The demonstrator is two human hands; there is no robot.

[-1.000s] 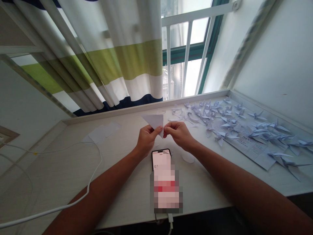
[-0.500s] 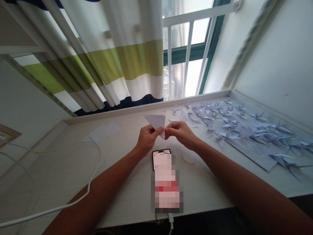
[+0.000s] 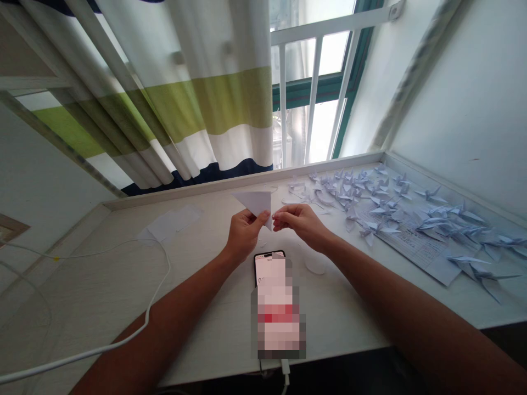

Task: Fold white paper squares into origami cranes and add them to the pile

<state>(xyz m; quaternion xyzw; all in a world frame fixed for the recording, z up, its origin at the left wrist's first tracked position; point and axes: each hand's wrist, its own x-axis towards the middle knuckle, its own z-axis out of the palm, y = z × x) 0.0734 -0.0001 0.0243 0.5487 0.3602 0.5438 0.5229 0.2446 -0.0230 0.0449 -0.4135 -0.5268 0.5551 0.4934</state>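
— Striped curtain is seen hanging behind a pale desk, with a barred window beside it. What is laid at the far left?

— A white cable is trailed across the desk at nine o'clock from the hands, and blank sheets are laid at ten o'clock.

— And the hands?

— The left hand is held above the desk. Its fingers are pinched on the lower corner of a folded paper triangle, which is kept in the air between both hands. A phone is laid flat at six o'clock from them. The right hand is closed on the same corner from three o'clock, thumb and forefinger pressed together on the paper.

— Farther right?

— Many folded paper cranes are spread from one to three o'clock, some of them on a printed sheet.
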